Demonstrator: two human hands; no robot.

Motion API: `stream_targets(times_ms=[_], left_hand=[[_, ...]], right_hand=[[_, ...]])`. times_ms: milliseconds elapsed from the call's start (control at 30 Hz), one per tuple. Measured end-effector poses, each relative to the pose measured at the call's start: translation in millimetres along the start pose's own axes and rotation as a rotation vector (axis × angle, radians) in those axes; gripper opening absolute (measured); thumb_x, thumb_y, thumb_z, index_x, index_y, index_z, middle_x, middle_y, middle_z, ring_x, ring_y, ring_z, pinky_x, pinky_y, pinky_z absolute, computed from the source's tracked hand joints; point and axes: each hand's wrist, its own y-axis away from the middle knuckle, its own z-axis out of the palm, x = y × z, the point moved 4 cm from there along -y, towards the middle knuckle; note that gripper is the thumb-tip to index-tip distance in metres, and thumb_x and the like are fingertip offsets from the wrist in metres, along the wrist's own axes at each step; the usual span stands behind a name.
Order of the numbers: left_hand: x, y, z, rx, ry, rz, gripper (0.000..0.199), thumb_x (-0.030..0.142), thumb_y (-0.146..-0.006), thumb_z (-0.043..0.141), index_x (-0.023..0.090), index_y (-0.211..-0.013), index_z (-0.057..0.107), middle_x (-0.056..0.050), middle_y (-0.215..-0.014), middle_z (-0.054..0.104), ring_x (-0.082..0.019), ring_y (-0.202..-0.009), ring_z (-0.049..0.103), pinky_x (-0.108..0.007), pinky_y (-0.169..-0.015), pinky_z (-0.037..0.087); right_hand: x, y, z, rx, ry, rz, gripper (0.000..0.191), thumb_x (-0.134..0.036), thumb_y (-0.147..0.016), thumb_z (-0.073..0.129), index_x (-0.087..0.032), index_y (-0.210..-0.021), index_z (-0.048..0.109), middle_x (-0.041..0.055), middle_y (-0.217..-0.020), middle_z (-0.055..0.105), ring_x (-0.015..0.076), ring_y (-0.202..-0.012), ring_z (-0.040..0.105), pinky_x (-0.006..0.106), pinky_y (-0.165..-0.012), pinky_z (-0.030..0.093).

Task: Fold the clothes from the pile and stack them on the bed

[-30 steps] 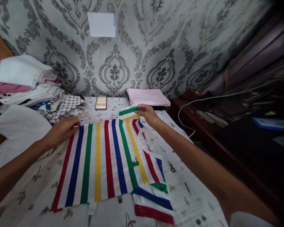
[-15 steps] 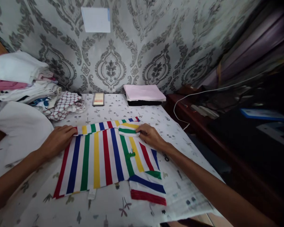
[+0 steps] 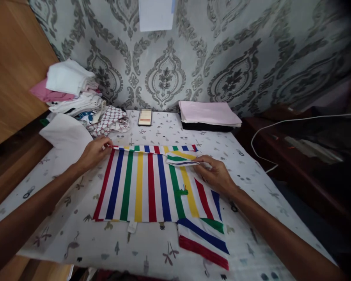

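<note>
A striped T-shirt (image 3: pixel 156 187) in red, blue, green, yellow and white lies spread sideways on a patterned white sheet (image 3: pixel 117 244). Its far edge is folded over in a narrow strip, and a small green crocodile figure (image 3: pixel 183 192) shows on the front. My left hand (image 3: pixel 95 153) pinches the far left corner of the shirt. With thumb and fingers, my right hand (image 3: pixel 215 173) grips the end of the folded-over sleeve (image 3: pixel 179 159), slightly raised from the fabric. The other sleeve (image 3: pixel 203 242) lies stretched toward me. A white tag (image 3: pixel 132 227) sticks out along the near edge.
Several folded clothes (image 3: pixel 73 88) are piled at the back left, beside a white cloth (image 3: pixel 66 134). A phone (image 3: pixel 145 117) and a folded pink cloth (image 3: pixel 207 113) on something black lie near the wall. A white cable (image 3: pixel 253 136) curves over dark furniture at right.
The view has turned left, so everything sits further right. The folded strip looks narrower, and the sleeve end in my right hand is tilted up a little. Both hands keep their grip.
</note>
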Motion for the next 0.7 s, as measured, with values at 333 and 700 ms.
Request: stream_targets(times_ms=[333, 700], left_hand=[[-0.6, 0.2, 0.9, -0.084, -0.254, -0.078, 0.033, 0.020, -0.087, 0.036, 0.022, -0.101, 0.066, -0.009, -0.112, 0.068, -0.028, -0.105, 0.062, -0.038, -0.087, 0.049], [-17.1, -1.8, 55.6, -0.304, -0.274, 0.016, 0.070, 0.052, -0.099, 0.019, 0.013, -0.153, 0.040, -0.014, -0.162, 0.036, -0.030, -0.151, 0.031, -0.051, -0.120, 0.028]], right_hand=[[-16.0, 1.0, 7.4, -0.249, 0.248, -0.319, 0.022, -0.036, -0.096, 0.055, -0.024, -0.098, 0.074, 0.0093, -0.103, 0.075, 0.0271, -0.099, 0.068, 0.049, -0.090, 0.056], [-30.6, -6.6, -4.0, -0.309, 0.176, -0.249, 0.021, -0.032, -0.096, 0.054, -0.022, -0.092, 0.073, 0.0070, -0.100, 0.075, 0.0217, -0.095, 0.070, 0.041, -0.088, 0.057]])
